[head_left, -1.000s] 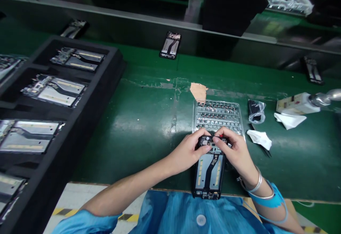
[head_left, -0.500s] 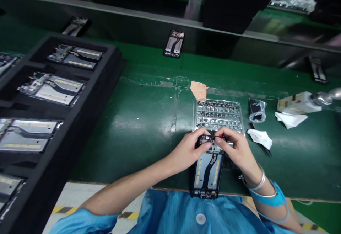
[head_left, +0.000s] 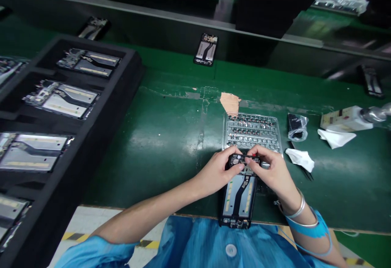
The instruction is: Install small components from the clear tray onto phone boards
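An opened phone [head_left: 238,198], its inner boards and a black ribbon cable showing, lies at the table's front edge with its top end away from me. My left hand [head_left: 222,169] grips the upper left corner, thumb on the boards and fingers behind the edge. On the upper right, my right hand [head_left: 269,166] closes round the same end, its thumb pressed down near the top. Any small part under the thumbs is hidden. Just beyond my fingers is a clear plastic tray [head_left: 278,131] with rows of small components.
At left stands a black foam tray [head_left: 122,84] holding several opened phones. Another opened phone [head_left: 207,50] lies at the back. On the right are tweezers [head_left: 307,173], a white cloth [head_left: 301,159], a small plastic bag [head_left: 297,127] and a bottle [head_left: 342,119] with a metal top.
The camera view has shifted slightly, so the surroundings sit a little further right. Both hands keep their hold on the phone, with the right thumb moved very slightly.
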The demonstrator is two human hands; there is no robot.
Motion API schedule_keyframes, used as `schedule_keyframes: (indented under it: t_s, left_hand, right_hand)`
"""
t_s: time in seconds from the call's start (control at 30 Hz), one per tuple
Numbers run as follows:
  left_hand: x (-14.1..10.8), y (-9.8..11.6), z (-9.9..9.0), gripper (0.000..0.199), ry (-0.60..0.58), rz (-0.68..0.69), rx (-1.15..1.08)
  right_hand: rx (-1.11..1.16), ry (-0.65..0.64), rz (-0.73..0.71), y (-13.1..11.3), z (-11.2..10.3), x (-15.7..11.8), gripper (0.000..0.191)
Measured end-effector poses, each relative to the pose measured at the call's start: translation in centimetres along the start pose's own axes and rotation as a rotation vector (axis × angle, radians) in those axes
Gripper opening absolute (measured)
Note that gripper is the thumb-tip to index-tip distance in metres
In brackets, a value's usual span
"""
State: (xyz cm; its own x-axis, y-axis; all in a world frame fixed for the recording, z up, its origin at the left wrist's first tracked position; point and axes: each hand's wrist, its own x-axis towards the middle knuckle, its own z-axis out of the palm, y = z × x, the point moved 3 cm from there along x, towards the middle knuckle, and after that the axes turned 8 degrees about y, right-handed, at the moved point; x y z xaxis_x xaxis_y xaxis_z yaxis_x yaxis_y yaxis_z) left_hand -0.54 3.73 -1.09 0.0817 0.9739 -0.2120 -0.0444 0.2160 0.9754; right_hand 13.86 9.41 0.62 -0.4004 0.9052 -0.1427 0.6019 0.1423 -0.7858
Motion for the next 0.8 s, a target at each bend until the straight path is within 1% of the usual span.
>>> schedule_keyframes:
  t_s: [0.17, 0.43, 0.6, 0.7, 0.8]
  left_hand:
    - [-0.1, 0.15, -0.02, 0.012, -0.009, -0.008, -0.022]
    - [-0.21, 0.16, 0.0, 0.013, -0.001, -0.002, 0.009]
    - [-0.14, 0.2, 0.04, 0.011, 0.009, 0.016, 0.004]
    - [-0.14, 0.28, 0.04, 0.01, -0.007, 0.003, -0.017]
    - [-0.11, 0.3, -0.01, 0.012, -0.009, -0.012, -0.037]
  right_hand:
    - [0.104, -0.076, 0.013, -0.35, -0.19, 0.05, 0.018]
    - [0.162, -0.056, 0.02, -0.7, -0.16, 0.06, 0.019]
    - [0.123, -0.07, 0.022, -0.44, -0.21, 0.06, 0.019]
    - [0.102, -0.086, 0.013, -0.12, -0.2, 0.08, 0.019]
    - [0.093, -0.074, -0.005, -0.06, -0.1, 0.09, 0.017]
